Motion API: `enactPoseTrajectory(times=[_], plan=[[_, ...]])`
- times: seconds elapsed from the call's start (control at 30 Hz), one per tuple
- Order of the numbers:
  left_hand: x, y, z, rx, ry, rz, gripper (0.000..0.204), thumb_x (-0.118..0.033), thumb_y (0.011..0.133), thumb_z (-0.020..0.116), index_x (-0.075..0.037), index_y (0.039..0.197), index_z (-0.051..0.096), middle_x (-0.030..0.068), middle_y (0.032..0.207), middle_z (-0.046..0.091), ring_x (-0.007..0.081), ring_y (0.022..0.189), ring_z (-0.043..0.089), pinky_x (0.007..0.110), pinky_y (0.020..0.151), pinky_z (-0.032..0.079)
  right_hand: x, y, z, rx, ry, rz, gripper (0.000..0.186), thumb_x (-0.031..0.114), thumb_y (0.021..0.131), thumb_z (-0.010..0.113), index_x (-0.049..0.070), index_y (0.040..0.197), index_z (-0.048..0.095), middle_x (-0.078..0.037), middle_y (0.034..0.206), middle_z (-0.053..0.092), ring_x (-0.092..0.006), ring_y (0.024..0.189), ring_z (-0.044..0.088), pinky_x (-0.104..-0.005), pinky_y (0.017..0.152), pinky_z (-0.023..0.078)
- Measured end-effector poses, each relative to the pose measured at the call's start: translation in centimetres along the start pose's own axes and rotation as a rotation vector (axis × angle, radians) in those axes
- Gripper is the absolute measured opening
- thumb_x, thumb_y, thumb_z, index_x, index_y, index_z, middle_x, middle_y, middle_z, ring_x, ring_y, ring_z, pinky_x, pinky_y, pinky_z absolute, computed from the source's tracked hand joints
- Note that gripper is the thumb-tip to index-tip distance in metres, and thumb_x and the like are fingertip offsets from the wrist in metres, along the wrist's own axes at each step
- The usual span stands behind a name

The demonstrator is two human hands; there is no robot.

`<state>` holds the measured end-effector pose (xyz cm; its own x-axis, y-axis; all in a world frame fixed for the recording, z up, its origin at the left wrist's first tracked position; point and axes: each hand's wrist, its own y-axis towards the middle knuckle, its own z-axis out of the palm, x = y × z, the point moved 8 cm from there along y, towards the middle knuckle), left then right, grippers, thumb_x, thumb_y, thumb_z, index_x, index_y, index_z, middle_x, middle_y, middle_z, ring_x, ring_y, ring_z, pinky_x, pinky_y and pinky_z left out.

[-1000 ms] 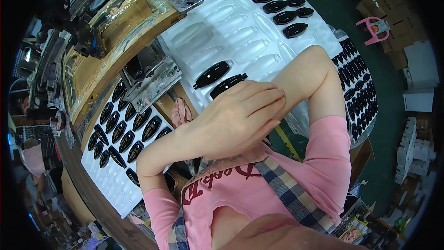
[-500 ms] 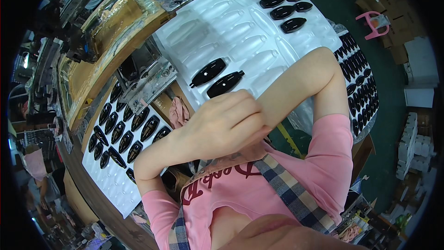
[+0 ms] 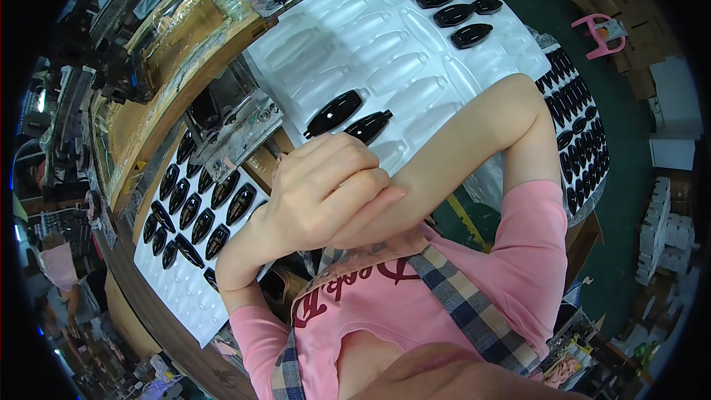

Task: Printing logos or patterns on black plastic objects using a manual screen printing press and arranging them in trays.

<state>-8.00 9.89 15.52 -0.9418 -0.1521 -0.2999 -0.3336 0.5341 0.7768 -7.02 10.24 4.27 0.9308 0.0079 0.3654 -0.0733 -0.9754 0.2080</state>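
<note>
The person's left hand point(image 3: 318, 189), fingers curled, crosses over the bare right forearm point(image 3: 459, 148); whether it grips anything cannot be told. The right hand is hidden behind it, its state unseen. Just beyond, two glossy black, tapered bottle-shaped pieces point(image 3: 335, 111) lie in a white moulded plastic tray point(image 3: 415, 96), one partly covered.

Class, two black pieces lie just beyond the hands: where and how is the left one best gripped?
Probably from above, thumb and fingers pinching the long sides of the left black piece at its middle: it lies in the white tray, broad in the body, narrowing to a stub at its lower-left end.
</note>
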Motion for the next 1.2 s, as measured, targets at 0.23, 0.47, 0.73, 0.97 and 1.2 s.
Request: enactPoseTrajectory(times=[0.23, 0.47, 0.73, 0.97, 1.2], plan=[[1.1, -1.0, 0.0, 0.028, 0.051, -0.033, 0.02, -0.006, 0.061, 0.071, -0.001, 0.07, 0.054, 0.0088, 0.068, 0.052, 0.0225, 0.059, 0.053, 0.029, 0.049, 0.042, 1.1, 0.8, 1.9, -0.073, 0.142, -0.146, 0.009, 0.006, 0.074, 0.047, 0.007, 0.067, 0.052, -0.006, 0.066, 0.051, -0.0134, 0.058, 0.047, -0.0258, 0.054, 0.041], [4.6, -6.2, -7.6, -0.115, 0.282, -0.411, 0.01, 0.002, 0.067, 0.064, 0.001, 0.074, 0.056, 0.0157, 0.087, 0.06, 0.0249, 0.073, 0.058, 0.031, 0.064, 0.047, -6.3, -4.3, -9.2, -0.192, -0.573, 0.439, 0.029, 0.032, 0.078, 0.06, 0.006, 0.067, 0.053, -0.009, 0.069, 0.057, -0.0253, 0.056, 0.057, -0.034, 0.048, 0.044], [11.8, -20.1, -18.6, -0.452, 0.574, -0.944, 0.016, -0.008, 0.078, 0.058, 0.0, 0.092, 0.061, 0.013, 0.086, 0.063, 0.0254, 0.08, 0.058, 0.031, 0.076, 0.043, -20.7, -25.7, -12.1, -0.118, -0.65, 1.312, 0.07, 0.058, 0.075, 0.051, -0.002, 0.111, 0.043, -0.024, 0.106, 0.05, -0.0402, 0.088, 0.055, -0.043, 0.072, 0.046], [17.1, -19.5, -17.5, -0.103, 0.859, -0.449, 0.021, -0.007, 0.08, 0.056, -0.002, 0.101, 0.057, 0.0101, 0.091, 0.061, 0.0221, 0.08, 0.058, 0.03, 0.071, 0.045, -16.6, -19.0, -14.0, -0.433, -0.324, 1.2, 0.038, 0.035, 0.082, 0.054, 0.007, 0.108, 0.053, -0.014, 0.113, 0.049, -0.0282, 0.092, 0.054, -0.0334, 0.073, 0.044], [23.7, -18.5, -19.2, -0.294, 0.471, -0.867, 0.02, -0.007, 0.08, 0.057, -0.001, 0.1, 0.057, 0.0091, 0.09, 0.061, 0.0192, 0.079, 0.058, 0.028, 0.07, 0.045, -12.9, -1.6, -12.6, -0.527, 0.071, 0.569, 0.049, 0.023, 0.071, 0.07, 0.001, 0.111, 0.052, -0.008, 0.115, 0.051, -0.0198, 0.098, 0.051, -0.0279, 0.073, 0.042]])
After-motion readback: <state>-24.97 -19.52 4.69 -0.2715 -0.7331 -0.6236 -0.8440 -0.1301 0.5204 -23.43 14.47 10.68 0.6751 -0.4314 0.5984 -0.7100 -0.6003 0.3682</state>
